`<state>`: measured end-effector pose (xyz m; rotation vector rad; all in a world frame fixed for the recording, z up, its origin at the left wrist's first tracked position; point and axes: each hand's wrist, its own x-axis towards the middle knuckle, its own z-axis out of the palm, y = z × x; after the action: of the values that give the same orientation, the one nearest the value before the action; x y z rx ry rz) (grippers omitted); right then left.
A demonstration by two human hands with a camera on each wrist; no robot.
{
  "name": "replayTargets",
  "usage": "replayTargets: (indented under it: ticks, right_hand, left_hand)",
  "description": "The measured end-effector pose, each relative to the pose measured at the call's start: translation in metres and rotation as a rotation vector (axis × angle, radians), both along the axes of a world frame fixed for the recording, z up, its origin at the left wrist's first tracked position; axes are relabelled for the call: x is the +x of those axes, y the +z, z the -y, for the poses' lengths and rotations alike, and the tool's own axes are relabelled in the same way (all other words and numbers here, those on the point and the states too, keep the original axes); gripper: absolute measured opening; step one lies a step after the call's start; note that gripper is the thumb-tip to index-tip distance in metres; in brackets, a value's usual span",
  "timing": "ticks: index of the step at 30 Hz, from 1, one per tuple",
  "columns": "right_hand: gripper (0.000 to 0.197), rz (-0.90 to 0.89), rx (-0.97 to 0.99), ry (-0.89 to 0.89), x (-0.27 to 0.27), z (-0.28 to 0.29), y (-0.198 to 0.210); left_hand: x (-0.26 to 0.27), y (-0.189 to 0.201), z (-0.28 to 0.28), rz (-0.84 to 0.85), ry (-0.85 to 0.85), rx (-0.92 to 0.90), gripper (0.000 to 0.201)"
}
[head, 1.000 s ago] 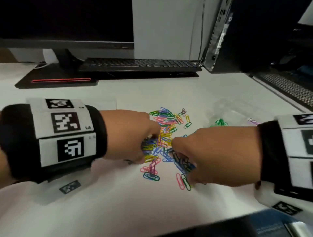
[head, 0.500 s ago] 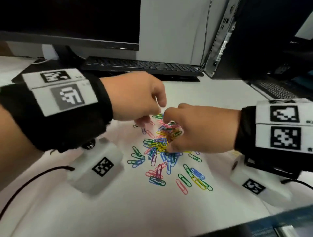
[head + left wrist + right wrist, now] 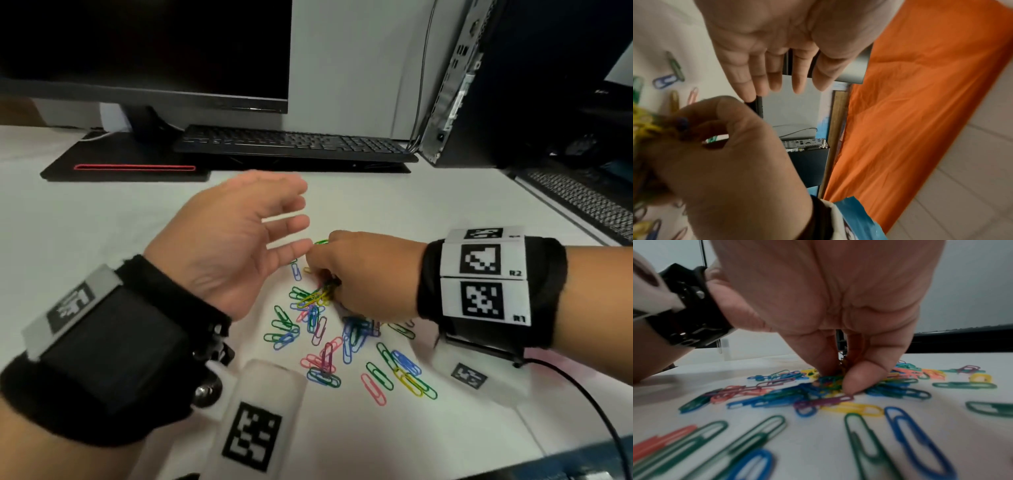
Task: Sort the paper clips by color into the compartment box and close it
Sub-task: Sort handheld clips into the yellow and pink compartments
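Several coloured paper clips lie scattered on the white desk: green, blue, pink, yellow and purple. My right hand reaches into the heap and pinches a tangled bunch of clips between thumb and fingers. My left hand hovers just left of it, palm turned to the right, fingers straight and spread, holding nothing. In the left wrist view the left hand shows an empty palm above the right hand. The compartment box is not in view.
A black keyboard and a monitor stand at the back of the desk. A computer case is at the back right, with a second keyboard beside it. A black cable runs from my right wrist.
My left hand has let go, lifted from the heap and spread its fingers. The right hand stays in the heap, still pinching clips. More loose clips now lie near the front.
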<state>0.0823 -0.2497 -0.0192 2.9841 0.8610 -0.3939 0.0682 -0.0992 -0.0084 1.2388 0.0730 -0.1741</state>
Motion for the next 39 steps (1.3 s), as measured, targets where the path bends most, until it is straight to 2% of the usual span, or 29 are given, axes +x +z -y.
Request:
replayTargets:
  ticks: [4,10,14,19,22,26,31,35,39]
  right_hand:
    - [0.018,-0.015,0.008,-0.035,0.009,0.001,0.002]
    - [0.011,-0.062,0.053,-0.070,0.015,0.009,0.009]
    - [0.007,-0.123,0.187,-0.131,0.019,0.017,0.019]
    - [0.013,-0.136,0.443,-0.173,0.024,0.028,0.049]
    - [0.010,-0.135,0.491,-0.123,0.019,0.031,0.062]
    - [0.005,-0.121,0.496,-0.095,0.014,0.041,0.068]
    - [0.013,-0.186,0.611,-0.180,0.011,0.071,0.075]
    - [0.017,-0.126,0.608,-0.187,0.004,0.093,0.085]
    - [0.008,0.015,0.467,-0.138,-0.015,0.108,0.095]
  left_hand:
    - [0.000,-0.010,0.010,-0.078,0.079,-0.127,0.030]
    - [0.000,-0.017,0.015,-0.094,0.164,-0.175,0.025]
    - [0.000,-0.018,0.016,-0.152,0.180,-0.240,0.033]
    - [-0.006,-0.018,0.033,-0.252,0.023,-0.383,0.050]
    - [-0.011,-0.013,0.052,-0.238,-0.099,-0.541,0.061]
    - [-0.013,-0.006,0.072,-0.211,-0.127,-0.655,0.052]
    - [-0.017,-0.001,0.092,-0.237,-0.139,-0.735,0.046]
    - [-0.020,0.003,0.105,-0.228,-0.199,-0.764,0.056]
    - [-0.024,0.005,0.118,-0.208,-0.297,-0.766,0.059]
